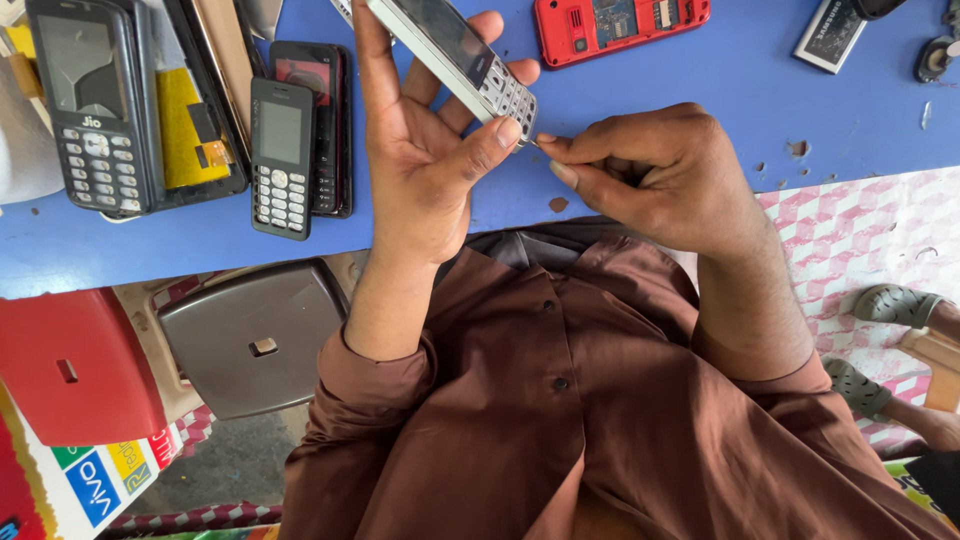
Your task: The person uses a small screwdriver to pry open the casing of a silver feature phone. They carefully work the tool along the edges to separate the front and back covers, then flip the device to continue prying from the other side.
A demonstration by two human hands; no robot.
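Hands meet over the blue surface's (700, 90) near edge: left hand (425, 150) grips a silver keypad phone (455, 55), its top cut off by the frame. Right hand (650, 165) pinches something hidden at its lower corner. Farther left lie black phones (282, 155).

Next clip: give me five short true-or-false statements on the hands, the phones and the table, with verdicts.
1. The left hand holds a silver keypad phone. True.
2. The right hand lies flat on the table. False: it pinches at the phone's lower end.
3. The table is green. False: it is blue.
4. A small black keypad phone lies left of the hands. True.
5. The opened red phone is in the right hand. False: it lies on the table.
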